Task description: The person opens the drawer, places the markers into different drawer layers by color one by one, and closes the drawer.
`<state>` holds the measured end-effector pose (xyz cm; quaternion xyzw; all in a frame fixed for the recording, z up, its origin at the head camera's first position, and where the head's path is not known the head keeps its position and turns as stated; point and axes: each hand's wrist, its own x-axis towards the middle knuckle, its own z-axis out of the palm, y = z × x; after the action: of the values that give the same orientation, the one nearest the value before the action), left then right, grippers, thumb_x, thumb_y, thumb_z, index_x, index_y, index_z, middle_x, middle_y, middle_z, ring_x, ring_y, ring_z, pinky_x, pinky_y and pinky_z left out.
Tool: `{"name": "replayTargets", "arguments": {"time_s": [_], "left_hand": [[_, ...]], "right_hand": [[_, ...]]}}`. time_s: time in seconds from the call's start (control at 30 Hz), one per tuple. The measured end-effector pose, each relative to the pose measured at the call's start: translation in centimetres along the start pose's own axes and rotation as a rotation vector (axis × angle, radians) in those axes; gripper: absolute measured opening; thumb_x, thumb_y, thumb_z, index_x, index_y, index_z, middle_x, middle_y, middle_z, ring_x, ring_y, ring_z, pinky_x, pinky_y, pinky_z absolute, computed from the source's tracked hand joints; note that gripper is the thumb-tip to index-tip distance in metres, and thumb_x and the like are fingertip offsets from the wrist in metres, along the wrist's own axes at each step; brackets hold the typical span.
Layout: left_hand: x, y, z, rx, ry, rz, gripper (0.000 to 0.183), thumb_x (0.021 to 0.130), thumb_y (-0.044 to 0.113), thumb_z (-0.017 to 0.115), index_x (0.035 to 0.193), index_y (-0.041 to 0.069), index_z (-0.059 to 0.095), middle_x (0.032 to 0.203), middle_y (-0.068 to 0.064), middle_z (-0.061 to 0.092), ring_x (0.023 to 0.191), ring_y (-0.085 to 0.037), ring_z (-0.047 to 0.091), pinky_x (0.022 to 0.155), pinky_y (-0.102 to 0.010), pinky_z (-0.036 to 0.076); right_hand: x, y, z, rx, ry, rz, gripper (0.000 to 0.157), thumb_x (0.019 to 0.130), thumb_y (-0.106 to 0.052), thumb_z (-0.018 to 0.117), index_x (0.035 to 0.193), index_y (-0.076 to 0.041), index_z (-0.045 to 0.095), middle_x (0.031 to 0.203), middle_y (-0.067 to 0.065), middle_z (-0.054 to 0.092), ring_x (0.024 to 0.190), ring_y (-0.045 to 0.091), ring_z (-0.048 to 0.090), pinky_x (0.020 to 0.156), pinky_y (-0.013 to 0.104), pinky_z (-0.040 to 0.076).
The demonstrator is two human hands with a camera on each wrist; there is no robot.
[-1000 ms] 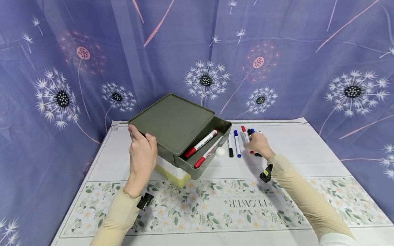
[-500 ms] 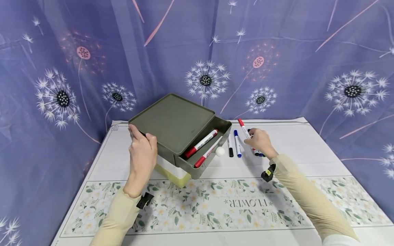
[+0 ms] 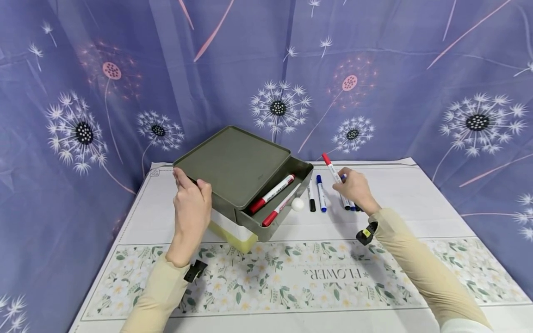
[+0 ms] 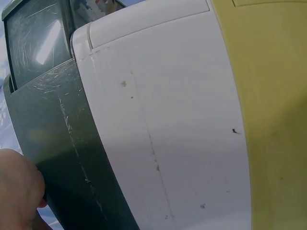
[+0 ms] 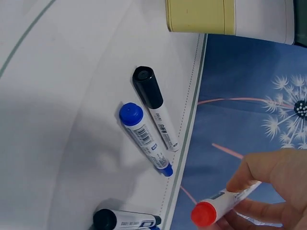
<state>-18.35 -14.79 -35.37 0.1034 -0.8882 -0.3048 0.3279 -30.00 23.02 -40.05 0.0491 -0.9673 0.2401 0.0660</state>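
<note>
A stacked drawer box [image 3: 237, 166] with a dark green top tier, over white and yellow ones, stands left of centre. My left hand [image 3: 191, 208] rests against its left side, fingers at the back left corner and thumb near the top edge. The green drawer [image 3: 307, 178] with a round white knob [image 3: 297, 204] is pulled out, and two red-capped markers [image 3: 272, 194] lie in it. My right hand [image 3: 356, 189] pinches a red-capped marker [image 5: 204, 214] between thumb and fingers, tilted above the other markers. In the left wrist view the box side fills most of the picture.
On the white tablecloth, between drawer and right hand, lie a blue marker [image 3: 321, 194] and a black marker [image 3: 312, 199]. More markers [image 5: 127, 220] lie under the right hand, partly hidden. A patterned blue curtain [image 3: 233, 83] hangs behind the table.
My right hand has lifted the red marker off the group and shifted slightly right; its red end has moved up and leftward. The left hand and box have stayed put.
</note>
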Motion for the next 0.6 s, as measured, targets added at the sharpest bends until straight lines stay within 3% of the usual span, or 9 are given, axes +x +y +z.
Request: {"name": "replayTargets", "arguments": {"time_s": [0.27,0.47,0.6], "left_hand": [[0.13,0.09,0.11,-0.001,0.003,0.004,0.063,0.093,0.024,0.03,0.137,-0.018,0.019,0.135,-0.04,0.032,0.082,-0.056,0.057,0.065,-0.056,0.048],[0.06,0.04,0.18,-0.001,0.003,0.0,0.062,0.093,0.024,0.029,0.137,-0.018,0.019,0.135,-0.04,0.032,0.082,-0.056,0.057,0.066,-0.056,0.048],[-0.01,0.05,0.19,0.001,0.011,0.001,0.062,0.093,0.024,0.03,0.137,-0.018,0.019,0.135,-0.04,0.033,0.081,-0.056,0.057,0.065,-0.056,0.048]], "right_hand": [[-0.01,-0.64,-0.48,0.012,0.076,-0.029,0.029,0.074,-0.011,0.061,0.102,-0.004,0.059,0.079,0.017,0.068,0.051,0.017,0.056,0.046,0.027,0.041],[-0.37,-0.88,-0.72,0.002,0.083,-0.046,0.028,0.074,-0.012,0.061,0.1,-0.005,0.058,0.076,0.015,0.066,0.049,0.017,0.053,0.044,0.027,0.04],[-0.42,-1.04,-0.74,-0.02,0.132,-0.085,0.027,0.072,-0.011,0.061,0.099,-0.006,0.058,0.072,0.012,0.065,0.048,0.018,0.05,0.044,0.028,0.036]]}}
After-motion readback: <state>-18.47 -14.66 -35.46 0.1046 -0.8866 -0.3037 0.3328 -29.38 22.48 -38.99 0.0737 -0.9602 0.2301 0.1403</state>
